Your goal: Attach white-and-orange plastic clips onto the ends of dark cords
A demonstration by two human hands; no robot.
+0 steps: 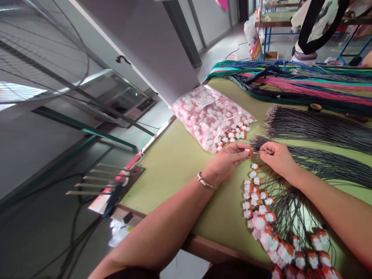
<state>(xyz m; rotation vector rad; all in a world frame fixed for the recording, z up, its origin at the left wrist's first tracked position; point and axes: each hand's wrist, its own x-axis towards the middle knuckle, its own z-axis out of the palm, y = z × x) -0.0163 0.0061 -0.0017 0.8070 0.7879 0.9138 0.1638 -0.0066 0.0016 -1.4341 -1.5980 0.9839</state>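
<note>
My left hand [232,157] pinches a small orange and white connector [250,152] between thumb and fingers. Just to its right, my right hand [274,155] is closed on a thin dark wire, its metal tip pointing at the connector. Whether the tip sits inside the connector I cannot tell. Behind my left hand lies a clear plastic bag [206,112] full of such connectors, some loose at its mouth. Below my hands, many connectors with wires attached [261,223] lie in a curved row. A bundle of dark wires [334,164] runs off to the right behind my right hand.
A second dark wire bundle [316,130] and long coloured wires [305,83] lie farther back on the green table [165,166]. A roll of tape [315,107] rests between them. A rack with metal prongs [99,180] juts from the left edge. A person stands at the far right.
</note>
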